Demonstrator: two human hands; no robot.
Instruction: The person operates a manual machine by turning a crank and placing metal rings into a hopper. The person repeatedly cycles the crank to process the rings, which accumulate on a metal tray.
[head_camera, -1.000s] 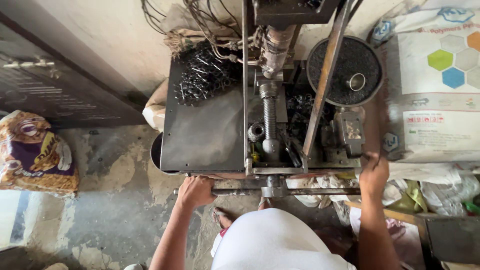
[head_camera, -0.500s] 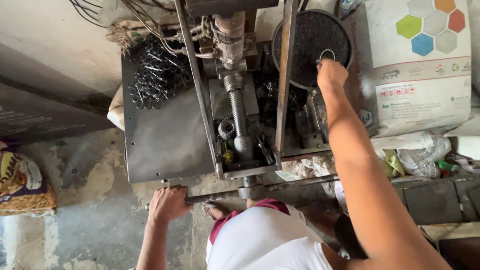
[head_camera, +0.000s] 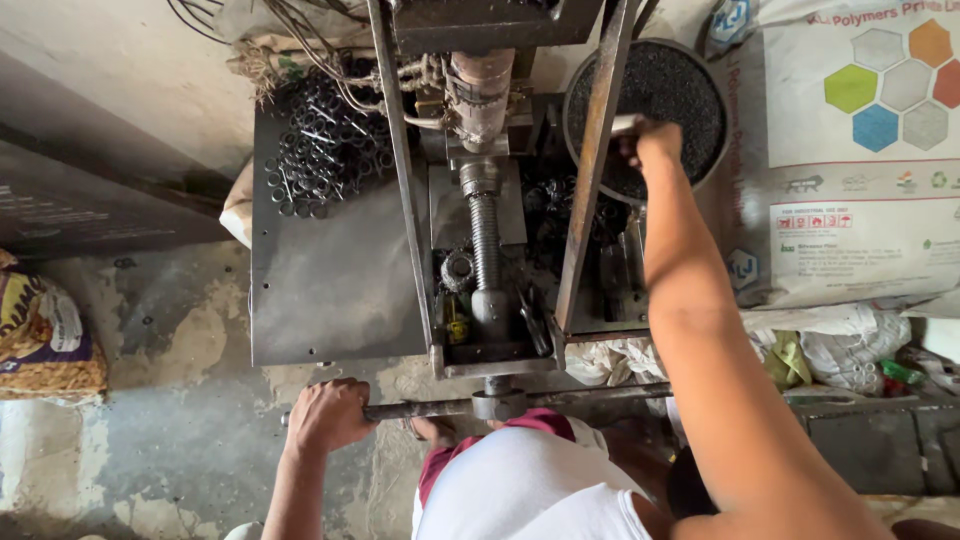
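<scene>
My left hand (head_camera: 328, 413) is closed around the left end of a horizontal steel lever bar (head_camera: 440, 408) at the front of a small press machine (head_camera: 485, 200). My right hand (head_camera: 655, 145) reaches far forward into a round black bowl (head_camera: 700, 85) filled with fine black granules, and grips a pale scoop handle there. The press has a vertical threaded screw and two upright steel rods. A heap of small black moulded rings (head_camera: 325, 150) lies on the grey metal table (head_camera: 320, 290) left of the screw.
A large white printed sack (head_camera: 860, 180) stands to the right of the bowl. Crumpled white bags (head_camera: 840, 350) lie below it. A yellow-brown printed bag (head_camera: 40, 335) sits on the stained concrete floor at the left. Wires hang behind the machine.
My right hand has left the lever's right end and risen to the black bowl, where it now holds the scoop. My left hand stays on the lever. The view has shifted.
</scene>
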